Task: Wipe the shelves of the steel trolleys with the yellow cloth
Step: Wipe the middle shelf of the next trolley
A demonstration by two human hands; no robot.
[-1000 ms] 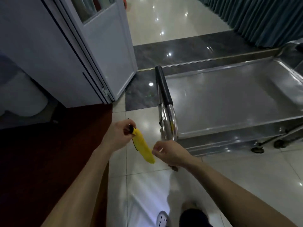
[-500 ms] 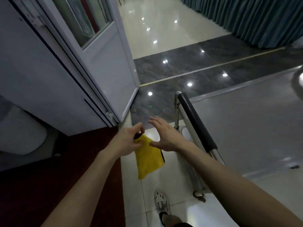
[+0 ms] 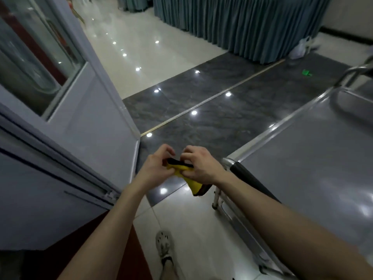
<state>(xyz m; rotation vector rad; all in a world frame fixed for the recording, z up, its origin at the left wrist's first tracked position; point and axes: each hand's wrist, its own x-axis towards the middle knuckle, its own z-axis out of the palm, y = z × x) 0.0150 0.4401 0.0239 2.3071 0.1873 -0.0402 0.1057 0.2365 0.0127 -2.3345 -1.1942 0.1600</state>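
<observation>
Yellow cloth [image 3: 194,185] (black edging), grey steel trolley [image 3: 314,162], teal curtain [image 3: 232,23]

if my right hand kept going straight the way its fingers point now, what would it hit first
The right hand points left across your body, fingers on the yellow cloth, so it would meet the cloth, already pinched, then the left hand just behind it. Depth between the hands is hard to judge.

both hands [image 3: 177,168] bunching yellow cloth [image 3: 193,183], steel trolley [image 3: 314,158] beside right

text: none legible | labels: none | brands: none | numbers: none
</observation>
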